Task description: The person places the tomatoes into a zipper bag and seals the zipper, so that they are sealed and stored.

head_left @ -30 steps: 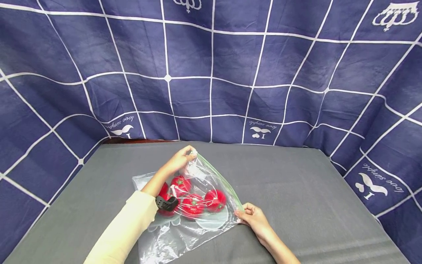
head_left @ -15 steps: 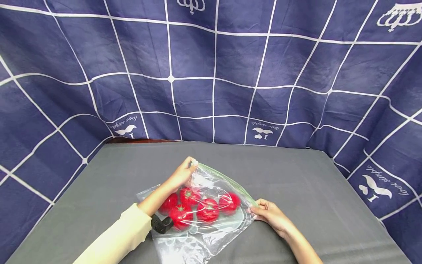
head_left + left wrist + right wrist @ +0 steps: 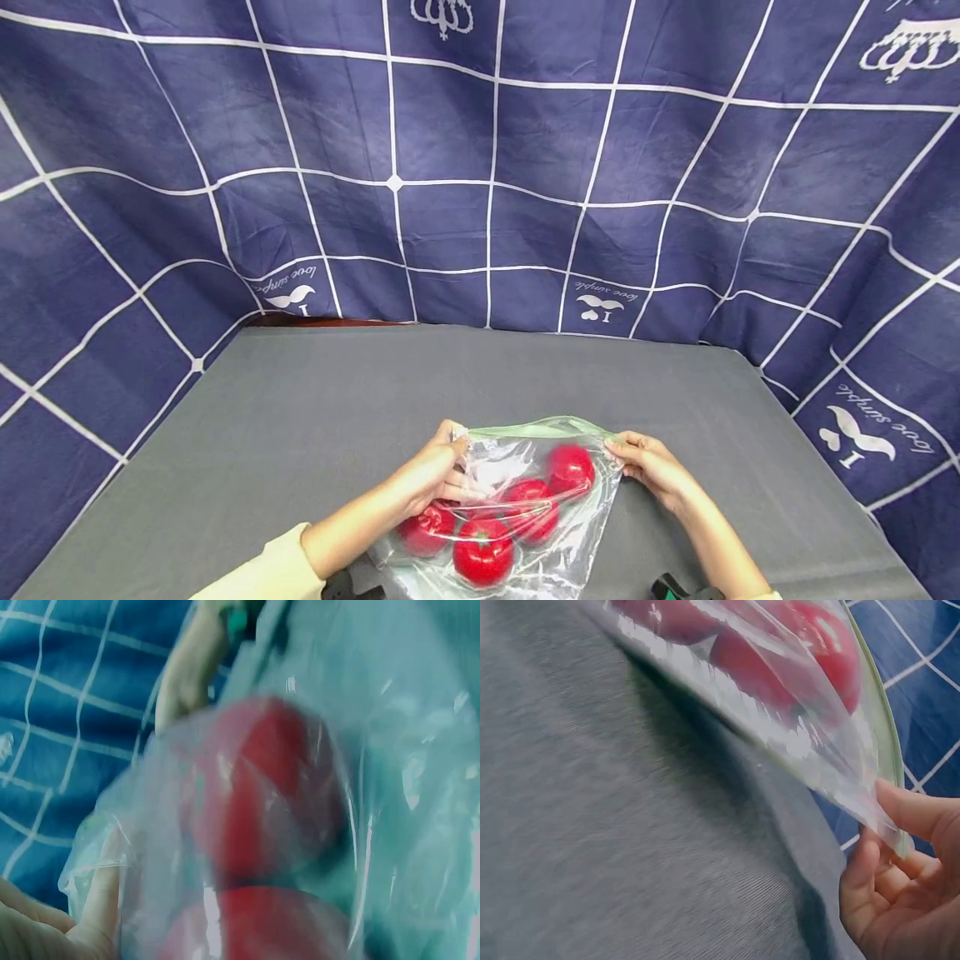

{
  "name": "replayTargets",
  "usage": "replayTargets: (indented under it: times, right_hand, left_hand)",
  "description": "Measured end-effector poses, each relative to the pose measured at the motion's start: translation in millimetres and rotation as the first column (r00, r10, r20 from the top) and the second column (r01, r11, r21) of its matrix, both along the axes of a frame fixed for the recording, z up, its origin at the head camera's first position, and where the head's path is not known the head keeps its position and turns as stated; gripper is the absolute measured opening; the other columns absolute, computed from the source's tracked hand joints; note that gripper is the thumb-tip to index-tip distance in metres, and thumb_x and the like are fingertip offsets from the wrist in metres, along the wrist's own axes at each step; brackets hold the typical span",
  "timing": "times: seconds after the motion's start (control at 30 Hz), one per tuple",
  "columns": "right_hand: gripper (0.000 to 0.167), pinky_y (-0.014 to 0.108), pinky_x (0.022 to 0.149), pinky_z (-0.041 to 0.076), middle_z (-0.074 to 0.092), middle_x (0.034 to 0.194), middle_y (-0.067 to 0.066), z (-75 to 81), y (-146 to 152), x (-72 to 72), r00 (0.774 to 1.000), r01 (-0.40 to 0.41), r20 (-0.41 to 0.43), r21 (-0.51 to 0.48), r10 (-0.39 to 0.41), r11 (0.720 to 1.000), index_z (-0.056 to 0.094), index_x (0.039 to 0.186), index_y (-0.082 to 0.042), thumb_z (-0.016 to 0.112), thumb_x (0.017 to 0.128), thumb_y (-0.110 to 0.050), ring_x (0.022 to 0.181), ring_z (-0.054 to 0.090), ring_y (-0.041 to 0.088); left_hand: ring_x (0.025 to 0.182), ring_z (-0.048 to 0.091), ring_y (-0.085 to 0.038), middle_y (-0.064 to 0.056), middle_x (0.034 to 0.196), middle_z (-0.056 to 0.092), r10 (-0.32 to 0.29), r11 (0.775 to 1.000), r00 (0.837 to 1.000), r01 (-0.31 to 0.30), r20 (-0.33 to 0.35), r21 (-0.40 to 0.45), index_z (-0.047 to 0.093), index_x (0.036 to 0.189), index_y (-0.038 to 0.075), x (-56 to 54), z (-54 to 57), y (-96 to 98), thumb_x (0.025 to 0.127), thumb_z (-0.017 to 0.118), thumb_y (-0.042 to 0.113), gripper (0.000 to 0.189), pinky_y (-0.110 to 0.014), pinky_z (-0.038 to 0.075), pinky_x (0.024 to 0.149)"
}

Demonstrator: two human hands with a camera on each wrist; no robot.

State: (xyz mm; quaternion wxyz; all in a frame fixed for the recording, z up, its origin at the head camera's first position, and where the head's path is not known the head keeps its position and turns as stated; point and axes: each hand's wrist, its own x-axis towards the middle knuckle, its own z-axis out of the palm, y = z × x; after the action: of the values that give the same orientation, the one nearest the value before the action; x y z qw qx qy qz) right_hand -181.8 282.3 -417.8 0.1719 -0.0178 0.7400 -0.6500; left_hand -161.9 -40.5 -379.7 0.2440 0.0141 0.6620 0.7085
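Several red tomatoes (image 3: 483, 552) lie inside a clear zip bag (image 3: 592, 521) with a green zip strip (image 3: 555, 429) along its top edge. My left hand (image 3: 429, 473) pinches the left end of that strip, its other fingers against the plastic near the tomatoes. At the opposite end, my right hand (image 3: 662, 473) pinches the top corner between thumb and fingers. In the right wrist view, the bag's side edge slants up from the right hand (image 3: 907, 877), with a shadow on the cloth below it. The plastic bag (image 3: 420, 817) fills much of the left wrist view.
A grey cloth-covered table (image 3: 337, 383) spreads under the bag. Behind it and at both sides hangs a blue curtain (image 3: 450, 225) with white grid lines. A black wrist strap (image 3: 341, 585) shows at the left sleeve.
Both hands have shifted right, and the bag with its tomatoes has come closer to me. Its green top edge has swung from a steep slant to nearly level and bows out more.
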Motion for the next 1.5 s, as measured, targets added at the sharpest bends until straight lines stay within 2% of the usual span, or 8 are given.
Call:
replayTargets:
  times: [0.3,0.43,0.53,0.8,1.0,1.17,1.4,1.5]
  right_hand:
    - [0.01,0.013,0.06,0.045,0.059,0.066,-0.017,11.2,-28.7,-30.2,0.974,0.214,-0.049,-0.105,-0.22,0.971,0.058,0.079,-0.023,0.055,0.088,-0.019,0.061,0.055,-0.005]
    - [0.012,0.014,0.057,0.049,0.062,0.063,-0.015,19.1,-46.9,-42.9,0.96,0.276,-0.001,-0.164,-0.28,0.947,0.057,0.077,-0.022,0.054,0.088,-0.019,0.059,0.059,-0.003]
    - [0.013,0.016,0.057,0.05,0.062,0.061,-0.014,20.7,-58.3,-52.9,0.952,0.304,0.007,-0.167,-0.307,0.938,0.056,0.076,-0.019,0.054,0.089,-0.019,0.059,0.06,-0.002]
    - [0.007,0.013,0.058,0.047,0.057,0.068,-0.012,13.5,-77.0,-75.4,0.946,0.302,-0.06,-0.182,-0.317,0.936,0.052,0.094,-0.006,0.051,0.09,-0.012,0.062,0.055,-0.002]
    - [0.036,0.013,0.059,0.048,0.058,0.073,-0.012,5.8,-81.5,-84.1,0.954,0.27,-0.099,-0.117,-0.281,0.956,0.043,0.121,0.009,0.049,0.089,-0.006,0.065,0.056,-0.002]
    - [0.035,0.019,0.061,0.052,0.064,0.08,0.004,11.7,-80.7,-93.1,0.953,0.222,-0.23,0.094,-0.196,0.971,0.048,0.117,0.011,0.049,0.083,-0.001,0.064,0.059,0.004]
    - [0.027,0.038,0.084,0.048,0.065,0.105,0.016,41.7,-95.1,-105.1,0.88,0.336,-0.464,0.454,-0.103,0.825,0.06,0.108,-0.002,0.05,0.085,-0.012,0.096,0.063,0.026]
    - [0.027,0.04,0.092,0.044,0.065,0.11,0.013,56.2,-113.0,-105.9,0.843,0.345,-0.534,0.454,-0.058,0.822,0.061,0.11,-0.006,0.051,0.087,-0.018,0.105,0.059,0.027]
  left_hand:
    - [0.086,0.063,-0.045,-0.016,0.1,0.048,-0.041,0.987,0.999,0.043,-0.014,0.152,0.024,0.11,0.004,17.0,31.9,-3.0,0.098,0.025,0.021,0.021,-0.042,0.054,0.071]
    - [0.073,0.066,-0.04,-0.015,0.087,0.05,0.106,0.988,0.988,-0.092,-0.112,0.123,0.025,0.11,0.004,5.5,44.0,-11.0,0.098,0.025,0.02,0.021,-0.037,0.055,0.062]
    - [0.054,0.066,-0.027,-0.01,0.069,0.05,0.243,0.969,0.947,-0.228,-0.211,0.094,0.028,0.11,0.002,-9.0,45.4,-17.8,0.098,0.027,0.019,0.021,-0.03,0.054,0.05]
    - [0.036,0.052,-0.007,0.005,0.05,0.051,0.405,0.913,0.857,-0.361,-0.32,0.189,0.039,0.101,-0.001,-63.7,15.5,-40.7,0.096,0.037,0.015,0.016,-0.021,0.045,0.037]
    - [0.035,0.048,-0.005,0.007,0.053,0.049,0.463,0.884,0.844,-0.415,-0.272,0.216,0.042,0.091,0.003,-88.6,-17.0,-59.5,0.094,0.043,0.015,0.013,-0.02,0.044,0.036]
    - [0.034,0.051,-0.005,0.007,0.048,0.054,0.504,0.862,0.82,-0.46,-0.27,0.211,0.044,0.086,0.003,-97.7,-34.9,-68.2,0.093,0.047,0.013,0.013,-0.02,0.045,0.037]
    - [0.046,0.053,-0.001,0.014,0.059,0.057,0.544,0.838,0.763,-0.515,-0.35,0.179,0.05,0.09,-0.003,-97.8,-33.7,-64.4,0.09,0.05,0.008,0.011,-0.016,0.046,0.045]
    - [0.054,0.055,0.001,0.016,0.063,0.059,0.553,0.831,0.75,-0.528,-0.363,0.174,0.053,0.098,-0.009,-97.4,-27.9,-61.9,0.089,0.052,0.009,0.02,-0.015,0.047,0.05]
